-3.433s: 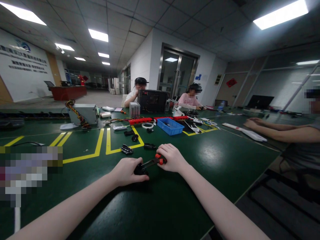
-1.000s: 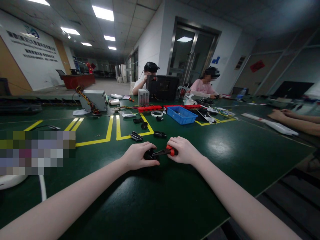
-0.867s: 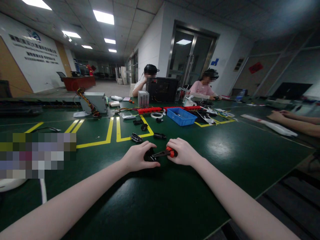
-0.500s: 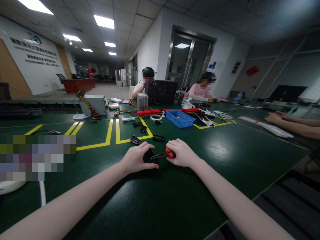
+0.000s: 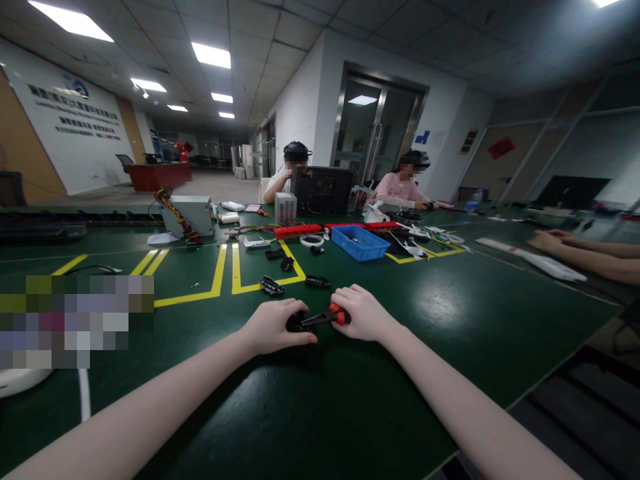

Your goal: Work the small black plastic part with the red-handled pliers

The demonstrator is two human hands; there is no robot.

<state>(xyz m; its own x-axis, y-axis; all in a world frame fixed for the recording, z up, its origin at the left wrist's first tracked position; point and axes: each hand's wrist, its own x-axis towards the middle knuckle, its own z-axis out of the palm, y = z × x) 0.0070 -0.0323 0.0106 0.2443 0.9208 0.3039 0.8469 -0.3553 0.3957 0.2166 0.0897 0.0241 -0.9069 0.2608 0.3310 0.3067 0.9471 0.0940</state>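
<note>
In the head view my left hand [image 5: 275, 325] curls around a small black part [image 5: 296, 322], pinning it low over the green table [image 5: 350, 407]. The fingers hide most of this part, so its exact kind does not show. My right hand [image 5: 364, 313] is wrapped round the red handles of long-nose pliers [image 5: 323, 316]. Their dark jaws point left and reach the black part. Just beyond my hands lie a black ribbed plastic piece [image 5: 272, 285] and a black cylindrical piece [image 5: 318, 281]. Farther back are two smaller black pieces [image 5: 287, 264].
A blue bin [image 5: 361, 245] stands beyond my right hand, near red strips [image 5: 299, 231] and a white ring [image 5: 312, 241]. A metal power supply [image 5: 187, 217] with cables sits back left. Two people work across the table; another person's hands [image 5: 555, 239] rest at the right.
The view has tilted slightly, so the scene sits a little lower. Both hands keep their grips, and the pliers' jaws stay at the black part.
</note>
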